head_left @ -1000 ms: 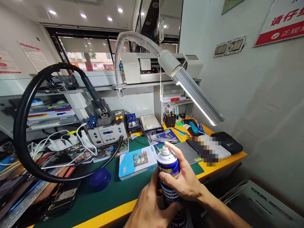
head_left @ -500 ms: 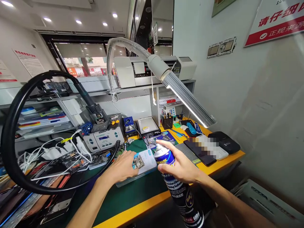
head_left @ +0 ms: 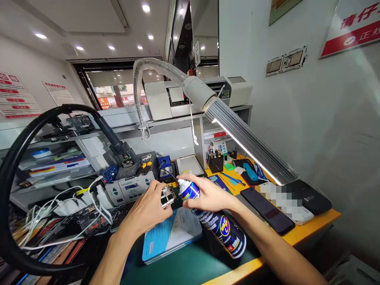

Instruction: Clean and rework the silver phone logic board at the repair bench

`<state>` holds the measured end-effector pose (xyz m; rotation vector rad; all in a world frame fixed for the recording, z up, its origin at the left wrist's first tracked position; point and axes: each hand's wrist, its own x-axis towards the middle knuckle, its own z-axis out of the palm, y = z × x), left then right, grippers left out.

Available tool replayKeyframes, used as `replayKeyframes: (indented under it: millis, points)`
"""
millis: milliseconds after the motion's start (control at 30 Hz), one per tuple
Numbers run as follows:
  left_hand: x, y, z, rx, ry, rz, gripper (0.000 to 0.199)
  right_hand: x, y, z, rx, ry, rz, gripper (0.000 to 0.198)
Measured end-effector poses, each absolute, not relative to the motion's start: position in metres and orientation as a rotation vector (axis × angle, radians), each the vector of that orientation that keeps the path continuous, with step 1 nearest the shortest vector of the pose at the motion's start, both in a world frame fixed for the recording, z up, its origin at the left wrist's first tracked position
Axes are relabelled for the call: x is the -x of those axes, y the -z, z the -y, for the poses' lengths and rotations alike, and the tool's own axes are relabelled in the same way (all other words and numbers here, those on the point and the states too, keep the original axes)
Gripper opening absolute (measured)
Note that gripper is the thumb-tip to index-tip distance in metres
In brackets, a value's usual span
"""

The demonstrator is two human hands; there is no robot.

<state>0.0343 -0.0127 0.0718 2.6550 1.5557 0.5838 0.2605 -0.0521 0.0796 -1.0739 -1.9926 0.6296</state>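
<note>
My left hand (head_left: 148, 209) pinches a small circuit board (head_left: 168, 196) by its edge and holds it raised above a blue and white flat box (head_left: 173, 233). Wrapped around the top of a spray can (head_left: 221, 231) is my right hand (head_left: 208, 194), its index finger on the white nozzle. The can is dark with blue and white print, marked as a cleaning solvent, and tilts so that its nozzle points toward the board. Only a small gap separates nozzle and board. No spray can be made out.
A lit tube lamp (head_left: 249, 138) hangs low over the right side. A black hose (head_left: 18, 158) loops at left beside a soldering station (head_left: 132, 188). A dark phone (head_left: 267, 209) lies on the orange-edged table, near a black case (head_left: 308, 200). White cables (head_left: 71, 206) tangle at left.
My left hand has lifted the circuit board off the box. My right hand has brought the spray can leftward, more tilted, with its nozzle close to the board. The camera view has shifted.
</note>
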Motion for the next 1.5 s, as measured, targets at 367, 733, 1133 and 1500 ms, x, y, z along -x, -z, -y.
replayKeyframes:
  millis: [367, 733, 1133, 1500]
  points:
    - [-0.058, -0.048, -0.001, -2.739, -0.820, -1.410, 0.047, -0.262, -0.068, 0.046, 1.084, -0.515, 1.946, 0.068]
    - [-0.051, -0.048, 0.003, -2.785, -0.906, -1.425, 0.054, -0.253, -0.069, 0.051, 1.217, -0.441, 2.070, 0.074]
    - [-0.054, -0.043, 0.005, -2.843, -0.891, -1.422, 0.053, -0.253, -0.068, 0.052, 1.272, -0.399, 2.115, 0.070]
    - [-0.050, -0.040, 0.008, -2.817, -0.949, -1.378, 0.052, -0.258, -0.066, 0.049, 1.312, -0.369, 2.093, 0.073]
